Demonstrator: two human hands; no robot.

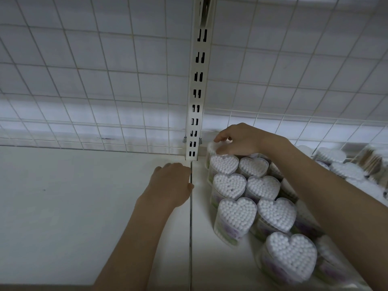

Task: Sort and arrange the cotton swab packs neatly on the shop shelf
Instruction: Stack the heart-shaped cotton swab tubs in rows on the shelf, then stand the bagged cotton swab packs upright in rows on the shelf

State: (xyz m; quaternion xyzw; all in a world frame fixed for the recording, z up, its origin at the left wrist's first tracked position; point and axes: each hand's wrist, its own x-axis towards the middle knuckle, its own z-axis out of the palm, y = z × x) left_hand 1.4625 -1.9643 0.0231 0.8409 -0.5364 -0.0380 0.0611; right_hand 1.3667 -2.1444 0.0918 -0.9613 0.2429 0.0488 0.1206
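Observation:
Several heart-shaped clear packs of white cotton swabs [237, 215] stand upright in rows on the right section of the white shelf [84, 206]. My right hand [237, 139] is at the back of the left row, fingers curled over the top of the rearmost pack [212, 147], which is partly hidden under it. My left hand [170, 183] rests palm-down on the bare shelf beside the seam between the two sections, fingers loosely bent, holding nothing. My right forearm crosses over the right-hand packs and hides some of them.
A white wire grid [105, 80] backs the shelf, split by a slotted metal upright [197, 97]. More swab packs, some round with wooden sticks [369, 162], sit at the far right behind a wire divider. The left shelf section is bare.

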